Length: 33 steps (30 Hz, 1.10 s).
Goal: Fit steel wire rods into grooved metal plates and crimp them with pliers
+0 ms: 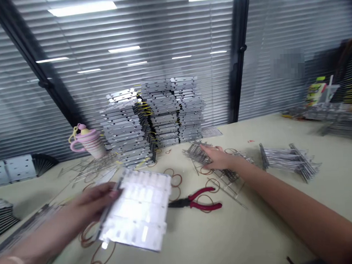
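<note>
Left hand pinching white plastic tray, right hand spread on wire racks, cream tabletop, blinds behind.

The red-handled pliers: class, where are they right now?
In the head view, the pliers lie on the table, just right of the white panel in the left hand, below the right hand.

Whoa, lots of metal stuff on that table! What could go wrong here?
The tall stack of metal plates could topple if bumped. The thin metal rods under the right hand may have sharp ends that could poke the fingers. The shiny panel in the left hand might slip and hit the red-handled pliers.
</note>
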Each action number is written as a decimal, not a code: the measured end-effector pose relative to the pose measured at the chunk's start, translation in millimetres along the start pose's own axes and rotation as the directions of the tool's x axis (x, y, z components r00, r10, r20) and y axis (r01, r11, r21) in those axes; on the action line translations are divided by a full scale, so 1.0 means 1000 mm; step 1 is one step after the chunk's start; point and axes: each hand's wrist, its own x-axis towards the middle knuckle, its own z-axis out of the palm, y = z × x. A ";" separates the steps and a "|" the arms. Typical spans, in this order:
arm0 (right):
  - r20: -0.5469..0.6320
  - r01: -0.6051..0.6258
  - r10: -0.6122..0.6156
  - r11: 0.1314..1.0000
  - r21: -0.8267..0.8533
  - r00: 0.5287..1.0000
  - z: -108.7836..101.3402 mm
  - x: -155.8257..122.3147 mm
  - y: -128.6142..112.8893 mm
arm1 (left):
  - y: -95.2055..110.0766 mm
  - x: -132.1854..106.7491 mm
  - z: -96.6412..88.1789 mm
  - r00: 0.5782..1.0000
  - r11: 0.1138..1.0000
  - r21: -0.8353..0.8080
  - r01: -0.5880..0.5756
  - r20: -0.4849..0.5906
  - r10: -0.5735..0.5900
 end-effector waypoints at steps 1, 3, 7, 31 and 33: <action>-0.012 0.003 -0.003 1.000 0.002 1.000 0.001 0.001 0.001 | -0.002 -0.002 0.025 0.987 0.993 -0.086 0.076 0.151 -0.062; -0.057 0.011 -0.011 1.000 0.000 0.998 0.002 0.002 0.002 | -0.006 -0.002 0.067 0.919 0.941 -0.283 0.188 0.388 -0.067; -0.229 -0.001 -0.002 1.000 -0.012 0.973 0.000 0.005 -0.005 | -0.015 0.007 0.109 0.880 0.808 -0.497 0.317 0.471 -0.055; -0.385 0.297 -0.357 0.932 -0.207 0.851 0.010 -0.064 -0.144 | -0.034 0.012 0.123 0.872 0.699 -0.676 0.234 0.463 0.156; -0.393 0.289 -0.345 0.937 -0.197 0.852 0.012 -0.065 -0.147 | -0.035 0.011 0.123 0.872 0.702 -0.675 0.227 0.462 0.162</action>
